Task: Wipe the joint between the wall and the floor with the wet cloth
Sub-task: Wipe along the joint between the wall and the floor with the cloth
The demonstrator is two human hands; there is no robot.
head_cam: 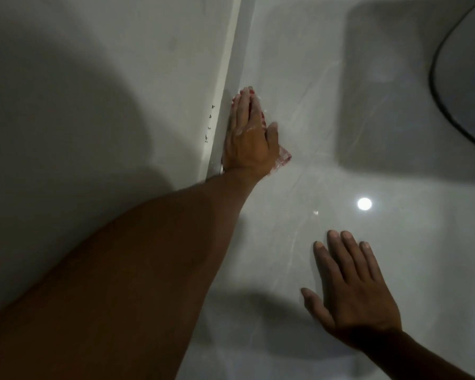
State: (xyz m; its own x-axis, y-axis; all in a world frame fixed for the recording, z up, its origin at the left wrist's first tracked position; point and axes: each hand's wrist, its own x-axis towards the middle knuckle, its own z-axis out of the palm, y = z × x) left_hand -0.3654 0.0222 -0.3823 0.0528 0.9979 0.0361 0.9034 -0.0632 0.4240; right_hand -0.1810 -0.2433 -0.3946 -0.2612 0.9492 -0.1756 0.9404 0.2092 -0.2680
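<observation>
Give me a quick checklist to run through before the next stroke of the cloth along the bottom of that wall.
1. Cloth under the left hand: ok, pressed flat.
2. Cloth against the wall-floor joint: ok.
3. Right hand braced flat on the floor: ok.
4. Path ahead along the joint free of objects: ok.
5. Dark specks on the wall edge cleaned: not ok.
6. Cloth wet enough: cannot tell.
</observation>
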